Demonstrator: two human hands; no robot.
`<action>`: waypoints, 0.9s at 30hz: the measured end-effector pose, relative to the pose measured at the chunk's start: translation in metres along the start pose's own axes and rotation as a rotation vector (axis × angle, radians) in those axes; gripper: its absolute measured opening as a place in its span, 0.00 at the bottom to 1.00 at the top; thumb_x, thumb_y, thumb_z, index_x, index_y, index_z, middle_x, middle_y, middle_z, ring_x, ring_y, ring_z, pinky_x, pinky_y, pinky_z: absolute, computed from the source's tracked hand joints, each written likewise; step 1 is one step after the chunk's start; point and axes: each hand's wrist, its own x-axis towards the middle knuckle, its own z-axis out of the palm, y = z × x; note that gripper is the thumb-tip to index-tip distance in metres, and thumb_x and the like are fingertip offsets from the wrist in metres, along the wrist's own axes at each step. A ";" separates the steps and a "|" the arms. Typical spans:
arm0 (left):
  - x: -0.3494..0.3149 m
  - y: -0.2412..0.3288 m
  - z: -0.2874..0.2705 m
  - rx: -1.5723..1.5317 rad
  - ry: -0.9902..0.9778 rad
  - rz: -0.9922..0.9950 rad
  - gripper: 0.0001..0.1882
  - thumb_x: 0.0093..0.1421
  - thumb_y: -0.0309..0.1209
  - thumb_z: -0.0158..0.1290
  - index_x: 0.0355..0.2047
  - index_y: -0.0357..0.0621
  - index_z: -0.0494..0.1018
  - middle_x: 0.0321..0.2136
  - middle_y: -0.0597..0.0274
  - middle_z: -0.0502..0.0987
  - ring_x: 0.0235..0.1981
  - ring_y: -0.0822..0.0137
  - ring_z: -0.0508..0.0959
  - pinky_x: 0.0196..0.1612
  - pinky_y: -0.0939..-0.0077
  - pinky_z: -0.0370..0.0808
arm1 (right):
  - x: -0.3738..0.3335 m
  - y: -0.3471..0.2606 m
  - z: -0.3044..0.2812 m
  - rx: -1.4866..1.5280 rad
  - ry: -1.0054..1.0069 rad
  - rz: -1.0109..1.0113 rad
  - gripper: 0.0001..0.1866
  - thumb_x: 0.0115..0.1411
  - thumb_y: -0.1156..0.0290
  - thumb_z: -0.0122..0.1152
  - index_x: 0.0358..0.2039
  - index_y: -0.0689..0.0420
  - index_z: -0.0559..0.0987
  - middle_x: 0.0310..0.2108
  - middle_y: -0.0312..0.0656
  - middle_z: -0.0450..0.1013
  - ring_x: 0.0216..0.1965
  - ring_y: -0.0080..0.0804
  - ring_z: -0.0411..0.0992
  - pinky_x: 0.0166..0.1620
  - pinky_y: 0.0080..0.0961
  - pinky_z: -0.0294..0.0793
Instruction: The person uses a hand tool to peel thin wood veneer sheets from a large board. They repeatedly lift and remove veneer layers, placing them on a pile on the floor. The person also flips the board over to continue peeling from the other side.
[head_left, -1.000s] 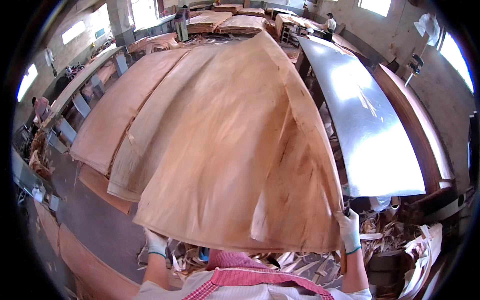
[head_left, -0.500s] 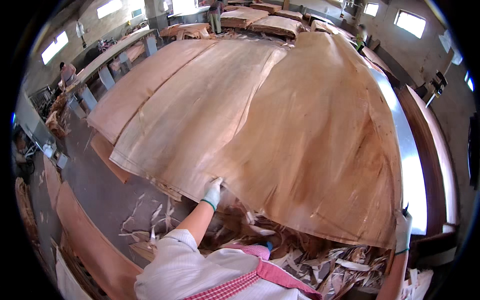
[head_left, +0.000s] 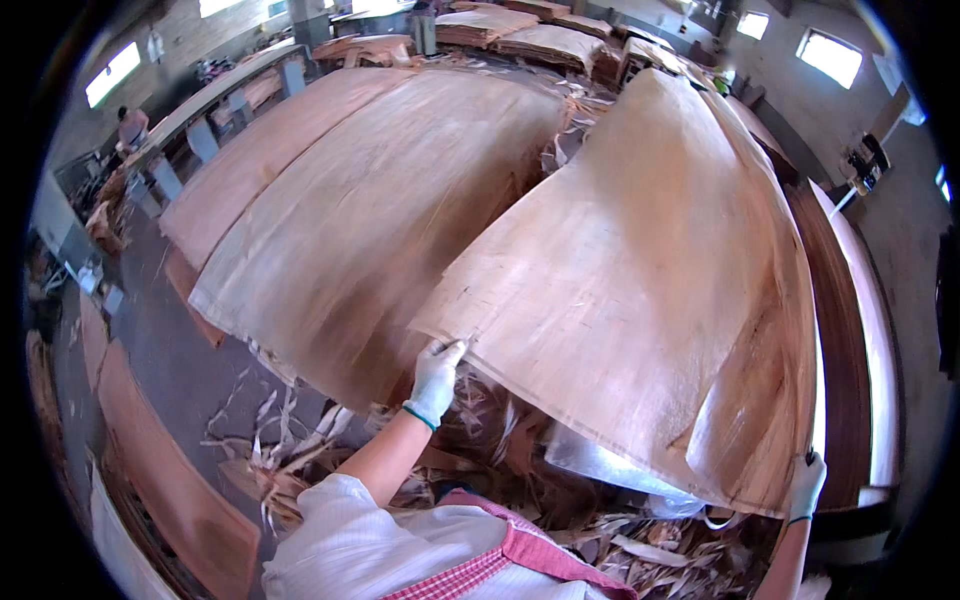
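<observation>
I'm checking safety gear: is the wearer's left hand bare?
No, the left hand, at the near edge of the wood sheet, wears a pale, green-edged glove.

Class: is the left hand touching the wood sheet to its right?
Touching: the head view shows the left hand pinching the edge of the wood sheet.
</observation>
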 end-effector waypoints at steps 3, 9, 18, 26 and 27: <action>-0.047 -0.026 0.039 0.016 -0.066 0.029 0.06 0.62 0.29 0.52 0.37 0.41 0.75 0.35 0.63 0.77 0.33 0.73 0.76 0.36 0.77 0.77 | 0.027 0.057 0.006 0.091 0.019 -0.065 0.08 0.57 0.77 0.56 0.23 0.66 0.70 0.17 0.34 0.62 0.21 0.23 0.57 0.25 0.30 0.62; -0.144 -0.120 0.150 -0.075 -0.054 0.059 0.05 0.63 0.29 0.53 0.37 0.41 0.75 0.35 0.64 0.77 0.35 0.74 0.76 0.34 0.79 0.78 | 0.086 0.290 0.001 -0.197 0.133 -0.309 0.16 0.59 0.63 0.57 0.33 0.67 0.77 0.22 0.48 0.73 0.23 0.38 0.69 0.28 0.37 0.70; -0.184 -0.253 0.201 -0.183 0.153 -0.096 0.05 0.57 0.26 0.58 0.33 0.42 0.74 0.30 0.63 0.75 0.31 0.68 0.76 0.33 0.72 0.79 | 0.145 0.361 0.043 0.440 -0.174 0.017 0.12 0.61 0.72 0.52 0.34 0.71 0.73 0.27 0.46 0.73 0.29 0.30 0.66 0.35 0.31 0.70; -0.186 -0.297 0.219 -0.134 0.300 -0.190 0.06 0.61 0.26 0.53 0.38 0.42 0.71 0.37 0.60 0.75 0.35 0.65 0.77 0.33 0.67 0.83 | 0.149 0.365 0.080 0.125 -0.173 0.030 0.11 0.55 0.72 0.50 0.29 0.69 0.73 0.21 0.51 0.72 0.23 0.36 0.68 0.29 0.38 0.68; -0.184 -0.304 0.219 -0.144 0.286 -0.180 0.06 0.61 0.27 0.53 0.38 0.42 0.71 0.37 0.61 0.74 0.35 0.65 0.77 0.33 0.67 0.83 | 0.149 0.369 0.078 0.089 -0.197 0.027 0.11 0.55 0.72 0.51 0.29 0.69 0.74 0.21 0.51 0.71 0.23 0.36 0.68 0.29 0.38 0.68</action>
